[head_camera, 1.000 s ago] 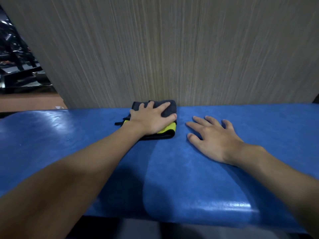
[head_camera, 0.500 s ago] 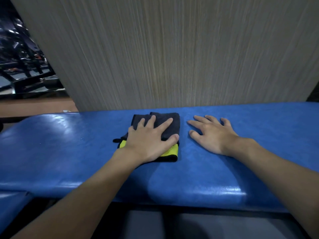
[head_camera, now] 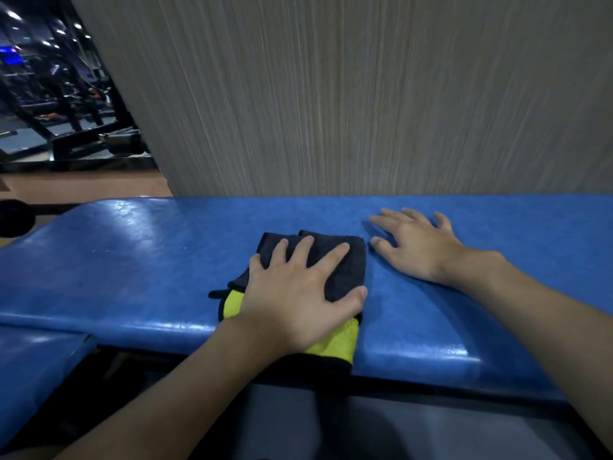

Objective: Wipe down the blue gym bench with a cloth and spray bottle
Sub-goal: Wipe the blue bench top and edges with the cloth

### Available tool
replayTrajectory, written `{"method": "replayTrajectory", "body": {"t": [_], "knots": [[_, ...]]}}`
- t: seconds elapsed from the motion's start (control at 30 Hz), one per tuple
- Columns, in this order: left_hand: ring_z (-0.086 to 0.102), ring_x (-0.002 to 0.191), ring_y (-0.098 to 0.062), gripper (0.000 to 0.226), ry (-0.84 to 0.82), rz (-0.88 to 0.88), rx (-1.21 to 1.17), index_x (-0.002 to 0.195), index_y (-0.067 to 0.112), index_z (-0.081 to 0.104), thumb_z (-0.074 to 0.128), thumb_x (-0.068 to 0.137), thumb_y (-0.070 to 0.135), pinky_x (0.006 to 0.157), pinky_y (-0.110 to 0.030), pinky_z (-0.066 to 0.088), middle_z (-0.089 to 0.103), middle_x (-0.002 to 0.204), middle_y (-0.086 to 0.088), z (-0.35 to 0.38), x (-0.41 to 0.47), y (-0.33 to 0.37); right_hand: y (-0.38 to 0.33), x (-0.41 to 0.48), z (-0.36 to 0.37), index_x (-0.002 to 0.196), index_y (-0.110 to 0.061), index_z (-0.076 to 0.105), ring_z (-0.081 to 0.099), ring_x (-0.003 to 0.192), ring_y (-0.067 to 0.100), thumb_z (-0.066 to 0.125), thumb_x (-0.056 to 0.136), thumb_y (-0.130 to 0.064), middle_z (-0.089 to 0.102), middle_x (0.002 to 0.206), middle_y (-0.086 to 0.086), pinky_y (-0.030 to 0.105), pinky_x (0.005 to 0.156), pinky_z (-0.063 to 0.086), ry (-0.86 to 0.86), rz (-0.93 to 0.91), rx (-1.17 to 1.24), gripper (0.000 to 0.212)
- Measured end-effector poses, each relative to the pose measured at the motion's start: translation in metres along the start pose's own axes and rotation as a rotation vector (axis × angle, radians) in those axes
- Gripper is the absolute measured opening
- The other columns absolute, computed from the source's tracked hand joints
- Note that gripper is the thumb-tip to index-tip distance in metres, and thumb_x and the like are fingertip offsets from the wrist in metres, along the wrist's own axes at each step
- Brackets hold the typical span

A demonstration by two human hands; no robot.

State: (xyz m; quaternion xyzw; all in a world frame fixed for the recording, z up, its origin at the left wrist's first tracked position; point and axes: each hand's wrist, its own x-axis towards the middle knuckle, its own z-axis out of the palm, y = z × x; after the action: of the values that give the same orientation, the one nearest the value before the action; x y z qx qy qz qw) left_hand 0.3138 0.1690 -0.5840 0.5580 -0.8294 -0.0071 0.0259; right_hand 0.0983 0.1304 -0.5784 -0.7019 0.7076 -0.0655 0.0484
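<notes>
The blue padded gym bench (head_camera: 132,260) runs across the view from left to right. A folded cloth (head_camera: 345,270), dark grey with yellow patches, lies on the pad and overhangs its near edge. My left hand (head_camera: 298,293) presses flat on the cloth with spread, straight fingers. My right hand (head_camera: 414,244) rests flat on the bare pad just right of the cloth, fingers straight and spread. No spray bottle is in view.
A grey wood-grain wall panel (head_camera: 365,94) stands directly behind the bench. A second blue pad (head_camera: 30,366) sits lower at the near left. Dark gym machines (head_camera: 66,121) stand on the floor at the far left.
My left hand has dragged the cloth from the far edge of the pad toward the near edge. My right hand has stayed flat on the pad.
</notes>
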Motion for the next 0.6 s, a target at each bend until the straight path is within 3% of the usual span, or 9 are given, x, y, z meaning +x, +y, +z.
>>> {"method": "replayTrajectory", "body": {"t": [0.23, 0.43, 0.6], "knots": [[0.020, 0.148, -0.033, 0.083, 0.036, -0.026, -0.030, 0.148, 0.060, 0.014, 0.010, 0.070, 0.087, 0.110, -0.065, 0.021, 0.018, 0.165, 0.005, 0.001, 0.088, -0.018, 0.001, 0.003, 0.007, 0.155, -0.041, 0.020, 0.003, 0.153, 0.018, 0.022, 0.102, -0.053, 0.007, 0.166, -0.013, 0.057, 0.119, 0.001, -0.044, 0.006, -0.028, 0.055], [0.017, 0.149, -0.037, 0.072, -0.002, -0.071, -0.058, 0.150, 0.059, 0.016, 0.022, 0.083, 0.084, 0.110, -0.072, 0.016, 0.018, 0.165, 0.001, -0.003, 0.165, -0.024, 0.003, 0.004, 0.011, 0.155, -0.042, 0.017, 0.000, 0.153, 0.017, 0.018, 0.100, -0.054, 0.006, 0.166, -0.013, 0.056, 0.119, 0.000, -0.036, -0.006, -0.029, 0.056], [0.016, 0.149, -0.036, 0.070, 0.011, -0.077, -0.057, 0.152, 0.057, 0.016, 0.022, 0.087, 0.081, 0.110, -0.069, 0.014, 0.018, 0.165, 0.000, -0.001, 0.172, -0.025, 0.004, 0.005, 0.013, 0.154, -0.043, 0.017, 0.001, 0.152, 0.016, 0.018, 0.099, -0.054, 0.007, 0.166, -0.014, 0.054, 0.120, 0.000, -0.029, 0.000, -0.025, 0.056]]}}
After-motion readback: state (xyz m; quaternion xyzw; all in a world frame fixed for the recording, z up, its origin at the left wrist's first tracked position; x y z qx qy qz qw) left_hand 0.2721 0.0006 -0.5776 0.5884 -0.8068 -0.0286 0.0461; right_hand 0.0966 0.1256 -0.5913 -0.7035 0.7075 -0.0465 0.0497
